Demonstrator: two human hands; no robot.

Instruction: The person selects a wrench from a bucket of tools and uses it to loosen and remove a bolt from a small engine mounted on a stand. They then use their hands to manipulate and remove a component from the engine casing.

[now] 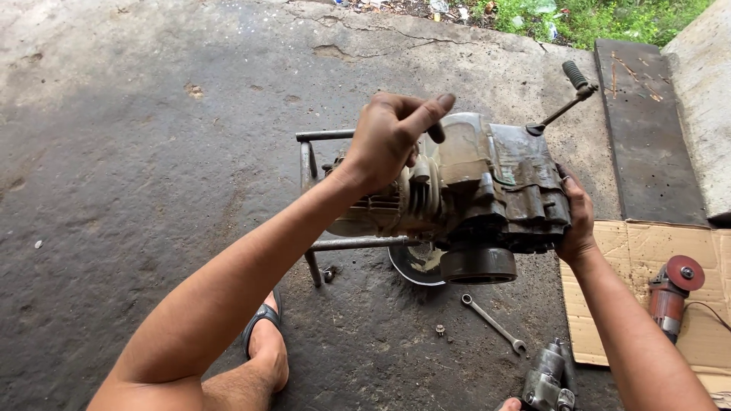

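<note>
While the engine block (472, 190) sits on its low metal stand (320, 190) at the centre of the frame, I have both hands on it. My left hand (388, 141) is curled over the finned cylinder end at the block's left side, fingers bent down behind the casting and thumb stretched out across the top; what exactly the fingertips grip is hidden. My right hand (576, 217) is pressed flat against the right face of the crankcase, fingers wrapped round the back edge, closed on the case rather than loose. The kick-start lever (567, 99) sticks up and away toward the upper right. Judgement: this is a heavy, rigid lump of cast metal, grimy and probably oily, so slippery under bare skin. The thin cooling fins look like the fragile part and poor to pull on; the solid crankcase walls and the thick boss underneath seem the safer holds, one hand each side. The lever would swing, not a good handle. On the concrete floor (114, 190) below lie a combination spanner (493, 323), a small nut (439, 329) just left of it, and a shallow round pan (411, 266) under the block. An angle grinder (670, 293) rests on flattened cardboard (624, 304) at the right edge; another grey power tool (550, 377) sits at the bottom. My sandalled foot (266, 339) shows lower left of centre.
</note>
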